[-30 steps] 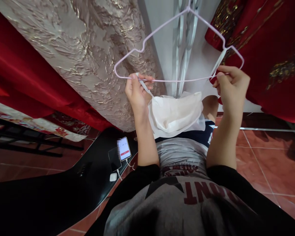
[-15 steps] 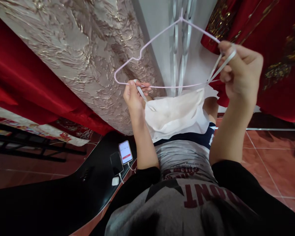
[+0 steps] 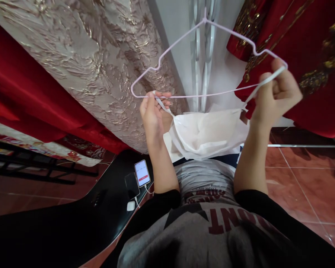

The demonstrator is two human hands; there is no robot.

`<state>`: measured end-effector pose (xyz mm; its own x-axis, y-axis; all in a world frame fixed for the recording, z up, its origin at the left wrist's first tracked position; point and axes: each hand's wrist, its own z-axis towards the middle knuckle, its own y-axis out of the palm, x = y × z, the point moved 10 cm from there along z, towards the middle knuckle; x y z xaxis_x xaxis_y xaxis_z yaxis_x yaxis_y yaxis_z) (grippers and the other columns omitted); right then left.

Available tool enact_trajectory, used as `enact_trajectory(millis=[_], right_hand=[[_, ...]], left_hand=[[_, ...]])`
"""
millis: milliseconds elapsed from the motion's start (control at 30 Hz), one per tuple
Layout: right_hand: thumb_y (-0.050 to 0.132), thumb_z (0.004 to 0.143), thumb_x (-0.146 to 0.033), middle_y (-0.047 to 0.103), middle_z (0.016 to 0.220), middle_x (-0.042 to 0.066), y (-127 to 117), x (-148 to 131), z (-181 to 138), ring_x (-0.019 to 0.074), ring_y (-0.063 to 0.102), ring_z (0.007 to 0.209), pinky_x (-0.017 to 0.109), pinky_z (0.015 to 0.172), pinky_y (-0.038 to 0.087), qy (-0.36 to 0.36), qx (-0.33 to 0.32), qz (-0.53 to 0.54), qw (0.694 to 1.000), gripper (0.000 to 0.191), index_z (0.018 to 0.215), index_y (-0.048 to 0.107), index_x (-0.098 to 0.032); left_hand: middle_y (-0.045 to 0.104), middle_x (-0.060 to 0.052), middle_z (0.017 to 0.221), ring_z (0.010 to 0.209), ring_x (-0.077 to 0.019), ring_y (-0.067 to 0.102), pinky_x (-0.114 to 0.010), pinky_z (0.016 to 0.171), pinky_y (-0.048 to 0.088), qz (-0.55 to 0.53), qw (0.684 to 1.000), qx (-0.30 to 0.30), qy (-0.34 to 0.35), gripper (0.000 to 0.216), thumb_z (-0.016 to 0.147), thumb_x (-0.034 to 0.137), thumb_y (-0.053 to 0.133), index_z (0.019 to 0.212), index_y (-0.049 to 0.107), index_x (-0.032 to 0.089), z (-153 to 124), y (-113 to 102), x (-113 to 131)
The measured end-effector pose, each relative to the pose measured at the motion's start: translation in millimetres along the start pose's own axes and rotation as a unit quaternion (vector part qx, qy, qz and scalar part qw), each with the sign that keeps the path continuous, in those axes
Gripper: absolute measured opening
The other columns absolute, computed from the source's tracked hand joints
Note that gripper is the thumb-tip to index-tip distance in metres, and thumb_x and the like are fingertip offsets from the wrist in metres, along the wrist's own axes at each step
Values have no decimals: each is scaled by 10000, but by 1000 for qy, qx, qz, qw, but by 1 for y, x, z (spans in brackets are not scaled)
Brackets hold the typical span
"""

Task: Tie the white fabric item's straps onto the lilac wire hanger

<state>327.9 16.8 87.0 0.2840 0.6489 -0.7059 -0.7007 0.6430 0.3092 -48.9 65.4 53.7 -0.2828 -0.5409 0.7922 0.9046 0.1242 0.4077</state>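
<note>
A pale pink hanger [image 3: 181,40] spans the space between my hands, its hook end pointing away from me. My left hand [image 3: 153,111] grips its lower bar near the left corner, with a thin white strap of a garment pinched there too. At the hanger's right corner, my right hand [image 3: 276,93] holds the other white strap [image 3: 257,91] stretched across thumb and forefinger. A white garment with thin straps [image 3: 212,130] hangs from the straps over my lap, its lower part bunched.
On the left, a black seat or tabletop [image 3: 58,230] carries a lit phone [image 3: 142,173], a dark phone [image 3: 132,186] and a small white case [image 3: 131,206], with cables. Textured pale fabric [image 3: 106,56] and red garments [image 3: 301,33] hang close by. Red tiles [image 3: 304,186] cover the floor.
My right hand has moved outward with its strap, to the hanger's right corner, baring the right notch. The garment is spread wider and has shifted slightly right. My left hand keeps its hold.
</note>
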Motion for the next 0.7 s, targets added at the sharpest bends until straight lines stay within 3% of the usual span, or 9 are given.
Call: enact_trajectory(millis=[67,133,200,300,367,433,500,567,700], right_hand=[[778,875,-242,539,612,-49,33,-7,-17,95,483,555,285,578,416,15,-129,5,992,196,1058,830,-193],[833,866,-380,557,584,-47,63,-8,-39,101,520,553,275,559,413,54,-269,-6,962,186,952,821,-214],[812,893,-525,523,550,-51,73,-8,-50,93,487,527,266,534,377,71,-326,-25,942,308,845,773,-223],[747,922,-650,462,526,-54,64,-11,-42,85,408,502,269,513,328,53,-291,-29,955,456,761,686,-228],[719,939,-668,477,542,-43,57,-12,-34,91,413,514,278,522,332,44,-270,-27,961,479,756,674,-228],[711,950,-659,509,566,-30,55,-14,-30,96,435,530,284,536,342,43,-264,-25,963,474,763,682,-224],[717,949,-651,518,572,-30,55,-15,-30,95,445,534,286,546,348,46,-271,-20,961,471,762,677,-221],[722,942,-657,502,556,-40,59,-17,-34,91,440,524,285,544,341,51,-283,-13,958,483,750,651,-220],[735,930,-655,468,534,-59,66,-16,-44,84,416,501,280,523,310,62,-310,-11,949,483,745,599,-230]], left_hand=[[803,-94,957,728,-169,718,-279,716,614,2,1000,-6,-2,353,1086,497,632,890,683,208,-1,1,0],[805,-110,996,773,-184,738,-292,756,626,2,1000,-14,-13,327,1072,489,644,914,695,207,-2,1,-3],[808,-130,1058,860,-213,769,-319,815,639,-5,999,-12,-30,317,1076,487,604,975,707,205,-2,-1,-6],[808,-136,1158,998,-232,788,-351,901,640,-35,998,50,-2,290,1094,373,478,1093,706,194,-2,-18,-1],[813,-121,1178,1026,-214,790,-338,909,637,-52,990,111,69,245,1032,215,476,1082,713,181,-5,-36,14],[827,-93,1150,1029,-200,794,-324,910,639,-46,980,133,144,212,940,109,554,1014,740,177,-7,-49,32],[838,-74,1123,1034,-208,799,-342,948,644,-5,978,96,184,167,903,94,672,983,789,181,-2,-51,49],[842,-76,1137,1039,-233,803,-385,994,646,56,980,20,189,162,884,138,807,1034,844,185,10,-40,63],[846,-88,1114,1007,-250,793,-395,980,651,169,965,-124,158,285,814,65,915,1082,868,149,41,6,79]])
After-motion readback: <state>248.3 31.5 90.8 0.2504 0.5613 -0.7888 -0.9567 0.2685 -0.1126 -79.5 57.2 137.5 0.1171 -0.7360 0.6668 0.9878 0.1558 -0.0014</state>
